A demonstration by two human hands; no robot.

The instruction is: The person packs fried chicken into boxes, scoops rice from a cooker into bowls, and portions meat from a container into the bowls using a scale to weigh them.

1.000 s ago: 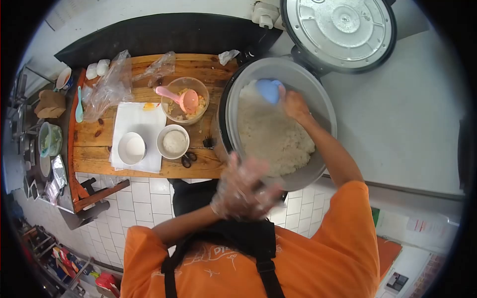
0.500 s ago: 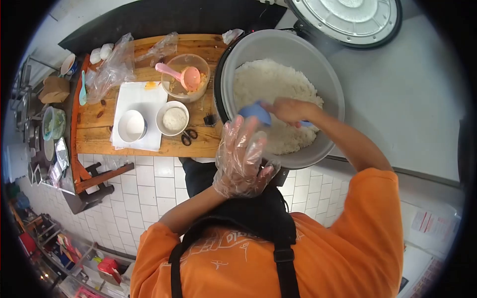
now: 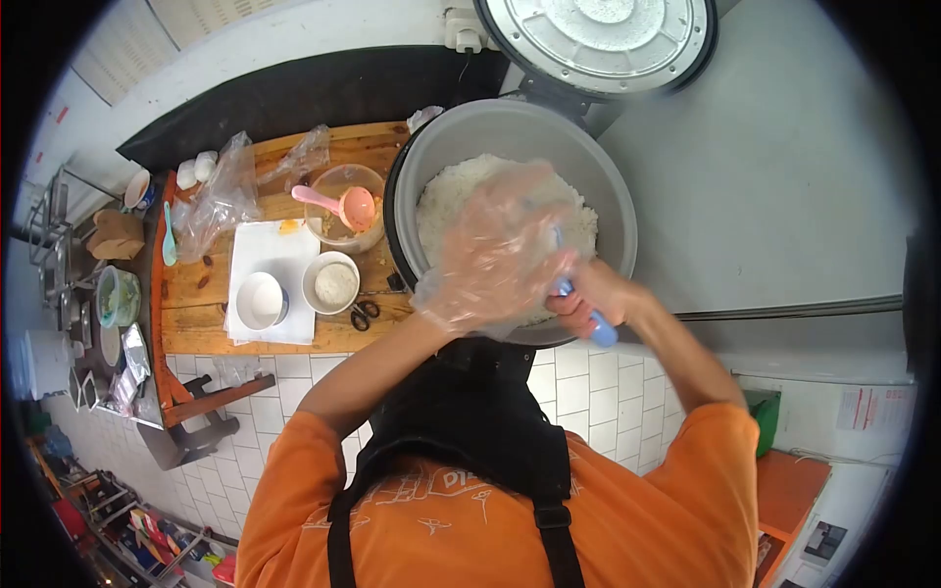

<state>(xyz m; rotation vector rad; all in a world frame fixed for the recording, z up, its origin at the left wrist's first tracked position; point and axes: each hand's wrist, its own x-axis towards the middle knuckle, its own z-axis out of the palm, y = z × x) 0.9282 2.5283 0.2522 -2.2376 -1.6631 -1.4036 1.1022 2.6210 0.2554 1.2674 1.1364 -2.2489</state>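
Observation:
My right hand (image 3: 600, 292) is closed around the handle of a blue rice paddle (image 3: 602, 332), over the near right part of a rice cooker's grey inner pot (image 3: 614, 196). White cooked rice (image 3: 446, 201) lies in the pot. My left hand (image 3: 498, 250), in a clear plastic glove, reaches across the rice with its fingers stretched out, blurred by motion. It overlaps the front of the paddle, whose blade is hidden behind it.
The cooker's lid (image 3: 600, 39) stands raised behind. On the wooden table (image 3: 196, 328) at left are a white bowl with rice (image 3: 336, 284), a white paper cup (image 3: 262, 301), black scissors (image 3: 365, 315) and a plastic tub (image 3: 328, 220) holding a pink ladle (image 3: 355, 207).
My gloved left hand has moved from the pot's near left rim to over the rice. My right hand has come nearer to my body with the paddle. The view has shifted too.

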